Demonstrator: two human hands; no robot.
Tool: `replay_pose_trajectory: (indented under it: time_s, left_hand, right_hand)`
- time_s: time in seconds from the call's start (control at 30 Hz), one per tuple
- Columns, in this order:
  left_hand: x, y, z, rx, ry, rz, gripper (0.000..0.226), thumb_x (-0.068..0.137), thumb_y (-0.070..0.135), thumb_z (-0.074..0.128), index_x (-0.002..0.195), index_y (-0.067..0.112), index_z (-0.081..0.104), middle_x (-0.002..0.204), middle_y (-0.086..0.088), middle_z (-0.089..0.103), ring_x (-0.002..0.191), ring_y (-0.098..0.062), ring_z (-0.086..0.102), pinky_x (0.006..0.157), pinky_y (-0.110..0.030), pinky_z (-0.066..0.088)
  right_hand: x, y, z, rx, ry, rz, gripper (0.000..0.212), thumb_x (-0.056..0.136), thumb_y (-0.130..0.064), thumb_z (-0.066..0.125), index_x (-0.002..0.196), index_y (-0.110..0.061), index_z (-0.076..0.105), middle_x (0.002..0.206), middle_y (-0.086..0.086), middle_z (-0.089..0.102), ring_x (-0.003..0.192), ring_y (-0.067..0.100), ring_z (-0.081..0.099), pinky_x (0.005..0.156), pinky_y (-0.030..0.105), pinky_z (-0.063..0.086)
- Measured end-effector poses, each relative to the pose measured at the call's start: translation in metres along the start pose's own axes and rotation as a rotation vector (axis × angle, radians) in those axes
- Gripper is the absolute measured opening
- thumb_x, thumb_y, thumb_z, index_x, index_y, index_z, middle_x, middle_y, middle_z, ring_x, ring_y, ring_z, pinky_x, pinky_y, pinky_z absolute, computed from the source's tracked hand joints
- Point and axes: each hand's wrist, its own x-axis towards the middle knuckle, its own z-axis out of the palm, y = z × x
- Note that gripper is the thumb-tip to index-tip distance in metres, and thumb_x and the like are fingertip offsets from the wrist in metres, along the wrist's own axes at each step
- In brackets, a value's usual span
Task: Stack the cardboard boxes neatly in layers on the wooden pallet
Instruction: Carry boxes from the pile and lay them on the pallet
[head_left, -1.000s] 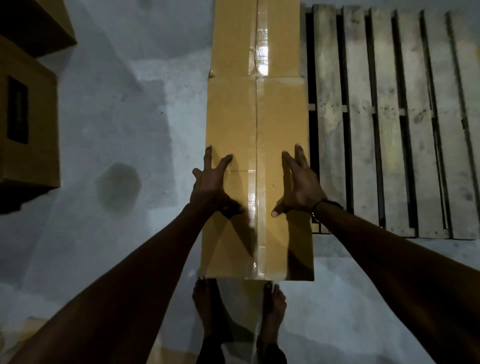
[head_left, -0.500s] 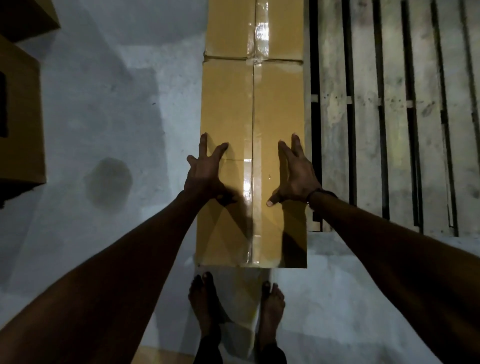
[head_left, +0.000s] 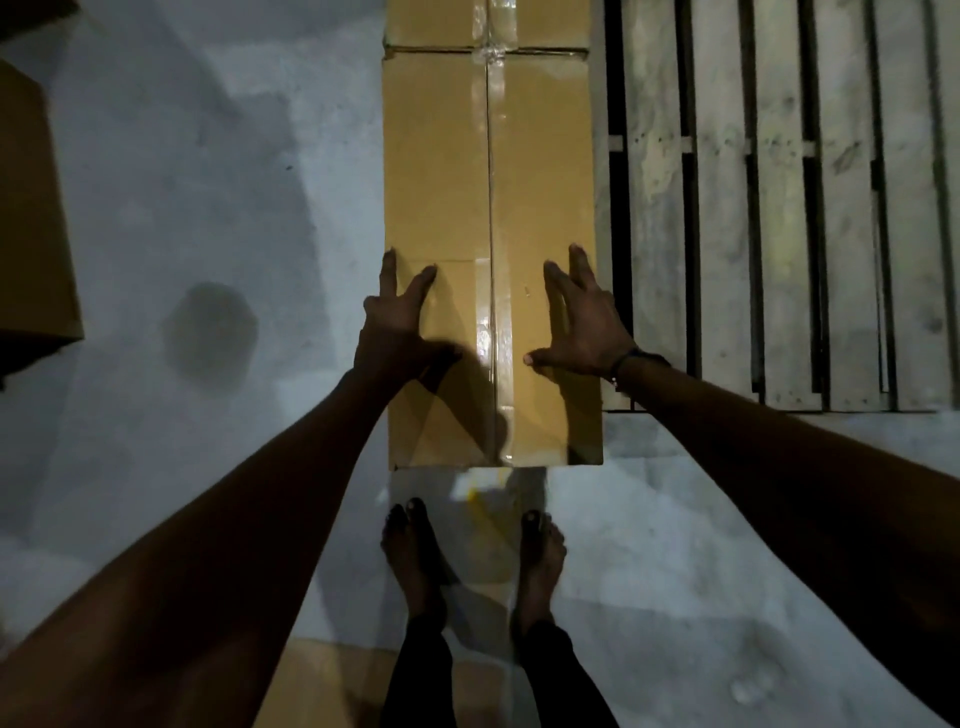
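Note:
A long taped cardboard box (head_left: 441, 171) lies lengthwise along the left side of the wooden pallet (head_left: 779, 208), its near end sticking out over the pallet's front edge above the floor. A second box (head_left: 436, 23) butts against its far end. My left hand (head_left: 397, 325) rests flat on the box's left edge, fingers spread and straight. On the right edge lies my right hand (head_left: 582, 322), fingers straight, thumb pointing inward across the lid.
More cardboard boxes (head_left: 31, 218) stand at the far left on the grey concrete floor (head_left: 208, 156). My bare feet (head_left: 467, 561) stand just in front of the box's near end. A flat piece of cardboard (head_left: 332, 686) lies on the floor beneath me.
Both hands stay flat on the box's lid at the same spot. The view has shifted slightly so the pallet and box sit a little further left and up in the frame.

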Motion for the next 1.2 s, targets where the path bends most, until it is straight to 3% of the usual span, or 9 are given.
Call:
replay_pose_trajectory:
  time_s: [0.17,0.3,0.43,0.57,0.67,0.83,1.0,1.07,1.2]
  left_hand:
    - [-0.035,-0.003,0.02,-0.049,0.054,-0.006,0.099,0.076,0.049,0.086,0.158,0.021,0.037,0.169,-0.021,0.008,0.136,-0.058,0.038,0.106,-0.06,0.044]
    - [-0.035,-0.003,0.023,-0.04,0.087,0.017,0.097,0.073,0.041,0.09,0.154,0.011,0.045,0.166,-0.028,0.017,0.131,-0.061,0.04,0.105,-0.062,0.042]
    - [-0.027,-0.009,0.029,-0.039,0.119,0.048,0.094,0.076,0.053,0.08,0.149,0.003,0.049,0.16,-0.035,0.025,0.126,-0.063,0.047,0.102,-0.065,0.045]
    - [-0.011,-0.002,0.017,-0.105,0.058,0.008,0.095,0.079,0.047,0.085,0.156,0.013,0.041,0.169,-0.02,0.01,0.145,-0.05,0.03,0.117,-0.053,0.03]
    - [0.002,0.0,0.011,-0.113,0.031,-0.005,0.097,0.078,0.05,0.085,0.157,0.017,0.038,0.17,-0.019,0.007,0.148,-0.045,0.028,0.12,-0.048,0.025]
    - [0.008,0.001,0.009,-0.084,0.003,-0.024,0.098,0.078,0.049,0.085,0.157,0.017,0.037,0.17,-0.019,0.006,0.148,-0.045,0.03,0.12,-0.048,0.026]
    - [0.007,0.007,-0.002,-0.057,-0.067,-0.06,0.095,0.083,0.048,0.082,0.159,0.021,0.032,0.171,-0.016,0.005,0.149,-0.046,0.027,0.12,-0.053,0.027]
    - [0.002,0.014,-0.015,-0.05,-0.07,-0.087,0.089,0.086,0.049,0.078,0.158,0.021,0.034,0.17,-0.016,0.01,0.148,-0.047,0.026,0.118,-0.058,0.03]
    - [-0.028,0.033,-0.055,-0.092,0.017,-0.076,0.07,0.091,0.042,0.072,0.151,0.017,0.045,0.163,-0.016,0.032,0.144,-0.044,0.037,0.114,-0.055,0.037]
  right_hand:
    - [-0.039,0.012,0.028,0.065,0.046,-0.038,0.121,0.073,-0.045,0.09,0.164,-0.015,0.016,0.171,0.012,-0.009,0.157,0.031,0.004,0.125,0.055,0.017]
    - [-0.035,0.016,0.03,0.124,0.065,-0.04,0.12,0.07,-0.042,0.092,0.162,-0.014,0.021,0.171,0.012,-0.004,0.158,0.03,0.002,0.126,0.053,0.018]
    - [-0.026,0.019,0.023,0.098,0.064,-0.056,0.118,0.072,-0.043,0.091,0.163,-0.014,0.02,0.171,0.012,-0.004,0.158,0.031,0.003,0.126,0.049,0.017]
    - [-0.014,0.017,0.013,0.091,0.04,-0.037,0.119,0.072,-0.043,0.091,0.163,-0.015,0.019,0.172,0.01,-0.005,0.157,0.033,0.004,0.126,0.047,0.016]
    - [-0.005,0.015,0.005,0.085,0.037,-0.032,0.118,0.073,-0.042,0.091,0.163,-0.015,0.019,0.172,0.01,-0.006,0.157,0.034,0.004,0.125,0.045,0.016]
    - [-0.001,0.017,0.003,0.078,0.028,-0.024,0.116,0.074,-0.041,0.09,0.163,-0.016,0.019,0.172,0.008,-0.007,0.157,0.035,0.004,0.125,0.046,0.015]
    - [-0.004,0.006,-0.002,-0.004,-0.013,0.033,0.117,0.076,-0.047,0.087,0.164,-0.019,0.014,0.171,0.01,-0.01,0.156,0.042,0.002,0.126,0.056,0.015]
    - [-0.008,-0.005,-0.013,-0.016,0.007,0.072,0.117,0.077,-0.049,0.086,0.164,-0.019,0.014,0.171,0.012,-0.009,0.155,0.044,0.003,0.125,0.058,0.016]
    - [-0.035,-0.034,-0.05,0.094,0.083,0.091,0.105,0.082,-0.04,0.084,0.163,-0.015,0.021,0.171,0.013,-0.003,0.155,0.04,0.012,0.125,0.053,0.021]
